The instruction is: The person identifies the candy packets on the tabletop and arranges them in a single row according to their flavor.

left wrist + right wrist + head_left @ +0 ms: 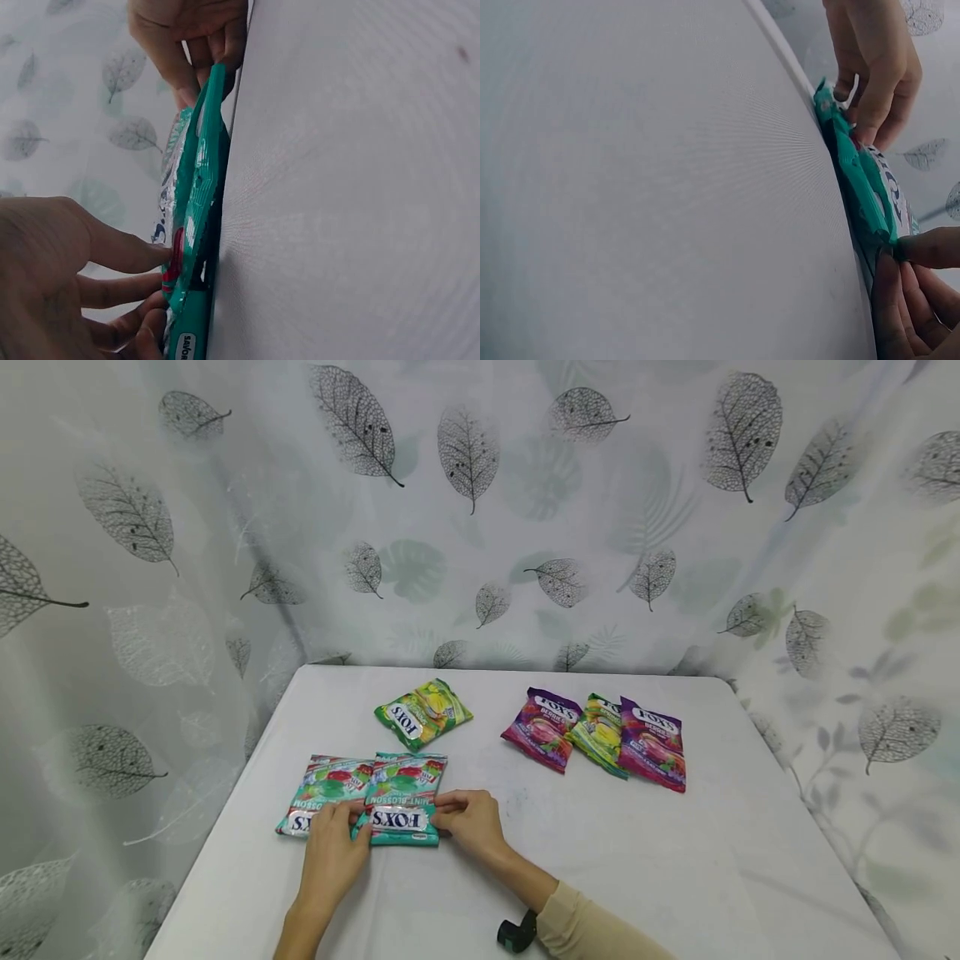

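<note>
Two teal FOX'S mint blossom candy bags lie side by side at the table's left. My right hand (474, 823) pinches the right edge of the right-hand candy bag (406, 789) between thumb and fingers. At that bag's left edge, my left hand (332, 857) holds on with thumb and curled fingers, over the seam beside the left-hand candy bag (330, 781). The left wrist view shows the held teal bag (199, 180) side-on between both hands, low over the white surface. In the right wrist view, the right thumb (934, 247) presses the bag's corner.
Behind the teal bags lies a yellow-green candy bag (423, 714). To the right are a purple berries bag (546, 729), another yellow-green bag (598, 735) and a second purple bag (652, 743), partly overlapping. A black device (516, 935) sits by the right sleeve. Leaf-printed curtains surround the white table (675, 877).
</note>
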`<state>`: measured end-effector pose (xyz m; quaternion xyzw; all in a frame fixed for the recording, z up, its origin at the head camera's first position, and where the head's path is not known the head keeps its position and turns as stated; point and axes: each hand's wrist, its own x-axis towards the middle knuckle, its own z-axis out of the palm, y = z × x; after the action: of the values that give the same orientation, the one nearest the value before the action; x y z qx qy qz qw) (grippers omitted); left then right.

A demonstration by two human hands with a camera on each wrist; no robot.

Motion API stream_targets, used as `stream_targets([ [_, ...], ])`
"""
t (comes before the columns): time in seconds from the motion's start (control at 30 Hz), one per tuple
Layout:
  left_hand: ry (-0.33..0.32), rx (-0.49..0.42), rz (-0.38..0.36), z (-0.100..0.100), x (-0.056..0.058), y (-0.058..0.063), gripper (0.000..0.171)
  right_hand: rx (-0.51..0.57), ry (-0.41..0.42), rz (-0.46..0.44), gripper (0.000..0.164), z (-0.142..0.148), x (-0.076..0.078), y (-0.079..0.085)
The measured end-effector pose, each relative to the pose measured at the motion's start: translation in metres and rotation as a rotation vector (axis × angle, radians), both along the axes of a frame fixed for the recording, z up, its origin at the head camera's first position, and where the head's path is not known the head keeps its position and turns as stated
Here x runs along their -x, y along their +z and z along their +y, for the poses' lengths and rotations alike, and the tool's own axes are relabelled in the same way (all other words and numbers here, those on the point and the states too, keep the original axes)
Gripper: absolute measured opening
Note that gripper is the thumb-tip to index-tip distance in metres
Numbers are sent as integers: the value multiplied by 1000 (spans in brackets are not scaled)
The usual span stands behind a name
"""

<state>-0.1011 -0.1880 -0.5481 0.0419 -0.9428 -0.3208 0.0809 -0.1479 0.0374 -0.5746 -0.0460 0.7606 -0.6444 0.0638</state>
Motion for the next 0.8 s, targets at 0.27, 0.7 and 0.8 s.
stream_targets([
  [0.27,0,28,-24,0,0,-1,35,-4,16,-17,19,2,0,0],
  [0.7,-13,24,-23,-1,2,1,37,-31,69,-32,19,10,1,4],
  [0.8,-11,25,-25,-1,3,3,36,-37,89,-31,18,13,3,5],
])
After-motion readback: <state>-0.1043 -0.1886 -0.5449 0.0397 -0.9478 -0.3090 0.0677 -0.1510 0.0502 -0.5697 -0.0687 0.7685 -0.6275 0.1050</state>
